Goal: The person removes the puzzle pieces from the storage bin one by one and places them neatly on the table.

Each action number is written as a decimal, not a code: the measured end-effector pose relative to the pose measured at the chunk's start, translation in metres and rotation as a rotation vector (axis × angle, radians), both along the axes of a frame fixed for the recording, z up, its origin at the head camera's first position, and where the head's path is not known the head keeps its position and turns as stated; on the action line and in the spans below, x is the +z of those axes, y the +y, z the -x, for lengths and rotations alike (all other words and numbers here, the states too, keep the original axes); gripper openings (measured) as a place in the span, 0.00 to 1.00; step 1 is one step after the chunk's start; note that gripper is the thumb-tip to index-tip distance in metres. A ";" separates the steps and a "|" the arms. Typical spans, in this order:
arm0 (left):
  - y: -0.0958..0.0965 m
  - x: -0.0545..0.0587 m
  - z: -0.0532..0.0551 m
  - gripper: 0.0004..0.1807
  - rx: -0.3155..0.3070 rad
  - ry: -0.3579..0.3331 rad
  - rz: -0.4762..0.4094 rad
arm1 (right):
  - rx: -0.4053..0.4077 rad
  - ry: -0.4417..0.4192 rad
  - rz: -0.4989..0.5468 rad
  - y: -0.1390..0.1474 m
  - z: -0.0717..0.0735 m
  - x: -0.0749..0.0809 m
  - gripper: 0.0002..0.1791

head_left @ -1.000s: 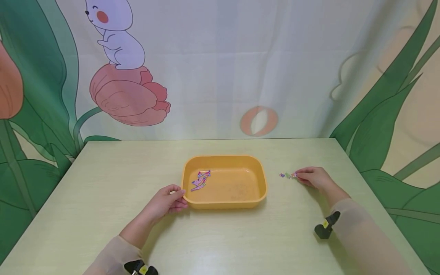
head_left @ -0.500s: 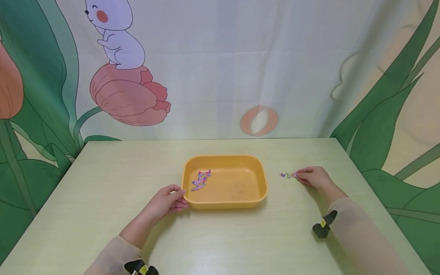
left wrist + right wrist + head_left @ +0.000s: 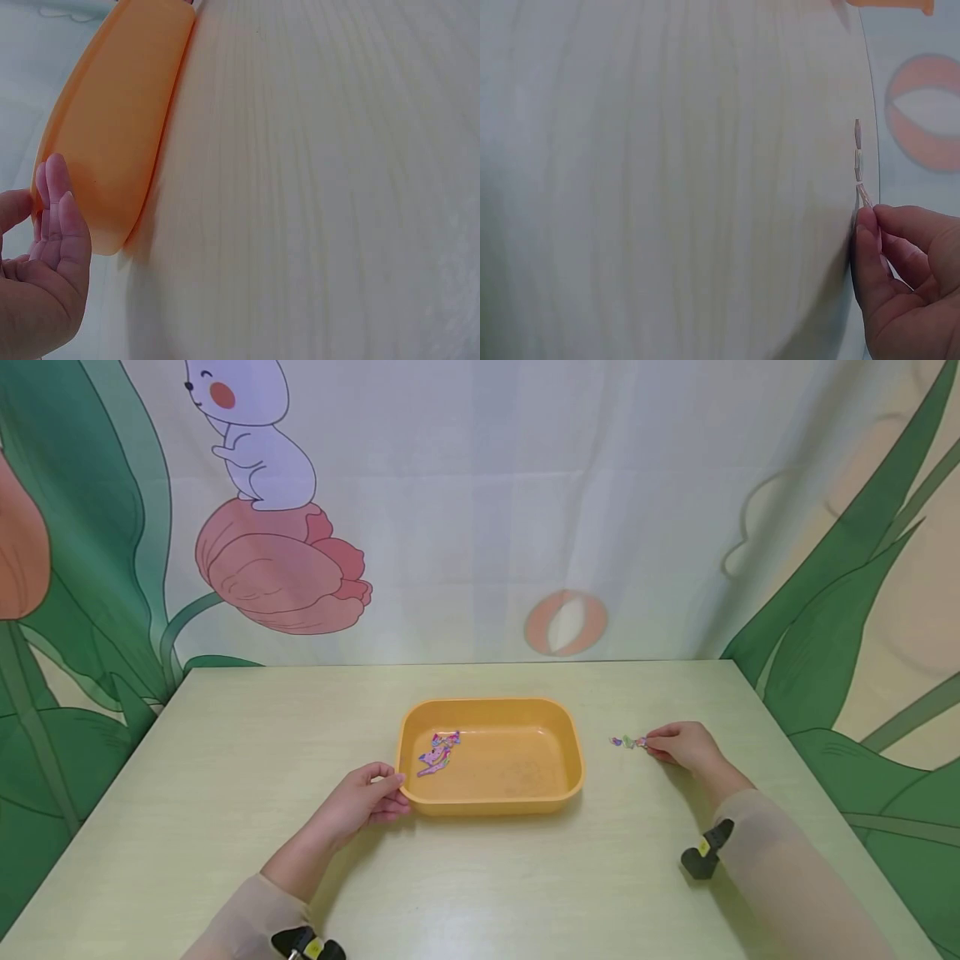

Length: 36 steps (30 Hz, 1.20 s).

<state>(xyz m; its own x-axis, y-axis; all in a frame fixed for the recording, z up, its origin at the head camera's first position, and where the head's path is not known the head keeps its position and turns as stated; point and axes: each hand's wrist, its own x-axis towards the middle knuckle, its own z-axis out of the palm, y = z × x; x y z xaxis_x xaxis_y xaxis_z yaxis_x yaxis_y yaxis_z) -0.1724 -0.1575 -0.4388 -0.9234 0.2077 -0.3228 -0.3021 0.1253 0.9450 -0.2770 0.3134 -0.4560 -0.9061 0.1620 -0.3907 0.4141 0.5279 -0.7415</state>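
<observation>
At the left front corner of a yellow-orange tray (image 3: 517, 807), my left hand (image 3: 367, 797) pinches the rim, thumb on top. In the left wrist view its fingers lie along the outer wall of the tray (image 3: 116, 112). A small pink and purple patterned piece (image 3: 437, 758) lies inside the tray on the left. To the right of the tray, my right hand (image 3: 686, 747) pinches one end of a short colourful strip of linked small pieces (image 3: 628, 742). Seen from the right wrist, the strip (image 3: 858, 161) appears thin and jointed, extending beyond the fingertips; its held end is partly hidden.
The pale wooden table (image 3: 487, 885) runs back to a printed curtain (image 3: 450, 527) with a rabbit-like figure, flowers and leaves. A black wrist camera (image 3: 705, 853) is strapped on the right sleeve, another camera (image 3: 307, 945) on the left.
My right forearm has shifted very slightly left, with the wrist camera. The left hand, the tray and the piece in it stay in place.
</observation>
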 end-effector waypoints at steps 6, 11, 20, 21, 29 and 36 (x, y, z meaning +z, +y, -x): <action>0.000 -0.001 -0.001 0.12 -0.001 0.005 -0.010 | 0.018 -0.003 0.005 0.001 -0.002 0.000 0.19; 0.000 -0.001 -0.001 0.13 0.004 0.001 -0.008 | 0.010 -0.015 -0.007 0.000 -0.003 0.001 0.19; 0.000 -0.002 0.000 0.11 0.006 0.005 -0.001 | 0.067 0.026 -0.046 -0.001 -0.007 0.003 0.19; 0.000 -0.003 0.000 0.11 0.005 0.006 -0.002 | 0.080 0.033 -0.055 -0.001 -0.007 0.004 0.19; 0.001 -0.002 0.001 0.11 0.009 0.007 0.000 | 0.156 0.089 -0.069 -0.007 -0.009 0.011 0.20; 0.000 -0.003 0.000 0.11 0.003 0.009 -0.017 | 0.204 0.153 -0.015 -0.022 -0.010 0.020 0.21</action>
<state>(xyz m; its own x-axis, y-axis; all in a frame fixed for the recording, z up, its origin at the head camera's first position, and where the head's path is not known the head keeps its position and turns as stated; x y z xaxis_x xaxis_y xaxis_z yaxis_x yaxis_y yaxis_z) -0.1728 -0.1571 -0.4417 -0.9269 0.2101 -0.3110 -0.2940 0.1085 0.9496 -0.2665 0.2914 -0.4361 -0.9692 -0.0251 -0.2451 0.1813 0.6007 -0.7787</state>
